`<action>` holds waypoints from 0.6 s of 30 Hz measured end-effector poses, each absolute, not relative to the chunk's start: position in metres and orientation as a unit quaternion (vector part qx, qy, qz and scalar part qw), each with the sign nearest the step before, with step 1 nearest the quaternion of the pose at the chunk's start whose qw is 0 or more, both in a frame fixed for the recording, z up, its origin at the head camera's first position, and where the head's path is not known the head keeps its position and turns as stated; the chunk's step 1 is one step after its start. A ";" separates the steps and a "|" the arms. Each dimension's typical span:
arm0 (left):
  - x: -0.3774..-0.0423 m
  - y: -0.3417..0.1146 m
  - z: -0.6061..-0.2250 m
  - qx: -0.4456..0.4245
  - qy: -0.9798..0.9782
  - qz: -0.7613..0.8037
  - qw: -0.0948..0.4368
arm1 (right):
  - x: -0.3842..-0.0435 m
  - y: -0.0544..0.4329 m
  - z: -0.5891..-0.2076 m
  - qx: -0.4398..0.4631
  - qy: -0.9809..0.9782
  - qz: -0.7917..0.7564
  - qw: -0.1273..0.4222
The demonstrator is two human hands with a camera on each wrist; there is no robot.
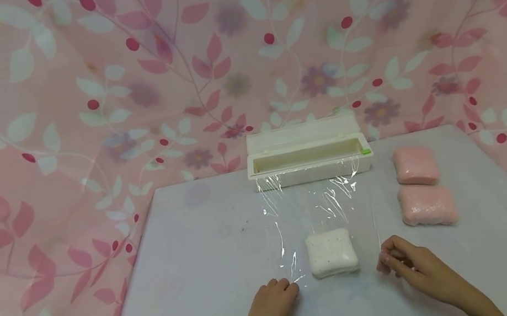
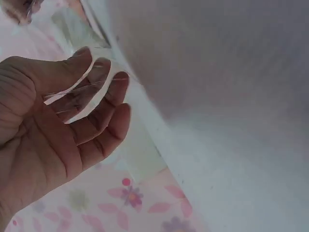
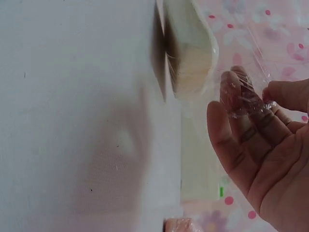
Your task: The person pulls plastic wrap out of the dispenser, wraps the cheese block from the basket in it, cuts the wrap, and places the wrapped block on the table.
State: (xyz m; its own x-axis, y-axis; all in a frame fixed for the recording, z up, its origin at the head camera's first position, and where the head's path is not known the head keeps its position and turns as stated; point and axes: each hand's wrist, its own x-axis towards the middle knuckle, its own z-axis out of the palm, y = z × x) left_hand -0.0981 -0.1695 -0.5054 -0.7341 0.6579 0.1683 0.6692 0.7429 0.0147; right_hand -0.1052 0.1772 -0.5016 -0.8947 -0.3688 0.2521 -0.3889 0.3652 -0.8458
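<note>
A sheet of clear plastic wrap (image 1: 317,206) runs from the white wrap dispenser (image 1: 311,173) toward both hands. My left hand (image 1: 273,305) pinches its near left corner; in the left wrist view, strands of film cross between thumb and fingers. My right hand (image 1: 415,268) pinches the near right edge, and bunched film (image 3: 248,94) shows at its fingertips in the right wrist view. Between the hands sits a white, rounded rectangular block (image 1: 332,253), its kind unclear. It lies on the table; whether the film touches it I cannot tell.
Two pink blocks (image 1: 416,165) with a shiny covering lie one behind the other at the right. The dispenser's lid (image 1: 302,133) stands raised at the back, with a green tab (image 1: 366,151) at its right end. Floral cloth (image 1: 219,74) hangs behind the table.
</note>
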 end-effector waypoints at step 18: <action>-0.169 -0.169 -0.496 -0.199 -0.940 -0.262 -0.093 | -0.150 0.168 -0.509 0.013 -0.908 0.415 -0.059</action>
